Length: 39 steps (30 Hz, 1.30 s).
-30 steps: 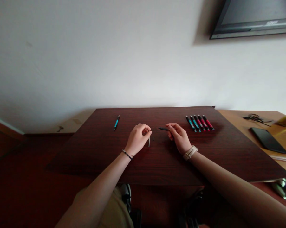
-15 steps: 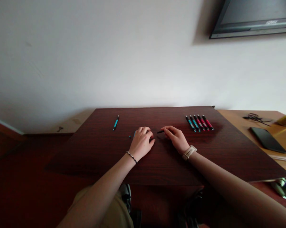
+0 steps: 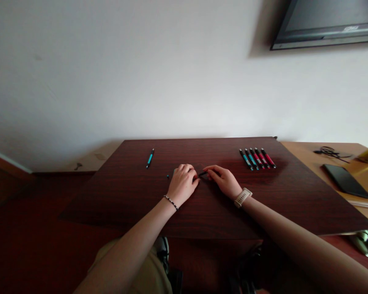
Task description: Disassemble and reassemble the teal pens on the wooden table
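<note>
Both hands meet at the middle of the dark table [image 3: 263, 204], fingertips almost touching. The right hand [image 3: 222, 181] pinches a thin black pen part [image 3: 203, 173] between thumb and forefinger, its free end pointing left toward the other hand. The left hand [image 3: 182, 183] rests knuckles-up on the wood with its fingers curled under; it seems to be closed on another piece, though the fingers hide whatever is inside, so what it grips cannot be told. A small dark bit [image 3: 167, 176] lies on the table just left of that hand.

Farther back on the left, a single teal pen [image 3: 149, 157] lies alone. At the back right, a row of five pens [image 3: 257, 158], teal and red, lies side by side, well apart from the hands.

The step in hand looks like fitting two pen pieces together: the black part is lined up level with the left fingers. A next move would call for fine alignment of the tip with whatever opening the left hand presents, a steady left hold, and a straight, light push along the part's axis rather than a sideways force, which could bend or slip so thin a piece.
</note>
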Motion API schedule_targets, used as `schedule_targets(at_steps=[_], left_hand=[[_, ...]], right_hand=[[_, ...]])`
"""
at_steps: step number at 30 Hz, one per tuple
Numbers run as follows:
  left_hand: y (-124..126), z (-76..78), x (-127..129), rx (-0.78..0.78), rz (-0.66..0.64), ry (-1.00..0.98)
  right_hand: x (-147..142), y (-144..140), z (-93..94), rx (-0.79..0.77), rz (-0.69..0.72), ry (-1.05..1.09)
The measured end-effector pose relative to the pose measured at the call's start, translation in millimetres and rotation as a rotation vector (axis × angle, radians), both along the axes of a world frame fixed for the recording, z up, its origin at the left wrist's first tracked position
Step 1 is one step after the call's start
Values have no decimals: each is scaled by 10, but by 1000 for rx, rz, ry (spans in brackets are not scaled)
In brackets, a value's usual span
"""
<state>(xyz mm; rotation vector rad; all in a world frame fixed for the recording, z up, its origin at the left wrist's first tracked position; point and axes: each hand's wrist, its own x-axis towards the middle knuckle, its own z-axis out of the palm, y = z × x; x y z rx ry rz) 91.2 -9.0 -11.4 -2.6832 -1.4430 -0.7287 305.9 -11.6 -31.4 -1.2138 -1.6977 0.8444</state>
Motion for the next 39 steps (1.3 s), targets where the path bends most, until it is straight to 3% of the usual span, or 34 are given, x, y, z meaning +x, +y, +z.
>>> schedule_targets(at_steps=[26, 39], left_hand=[[27, -25, 0, -20, 1, 15], [-9, 76, 33, 24, -72, -168]], right_hand=[[9, 19, -46, 23, 3, -25], [24, 26, 27, -90, 38, 322]])
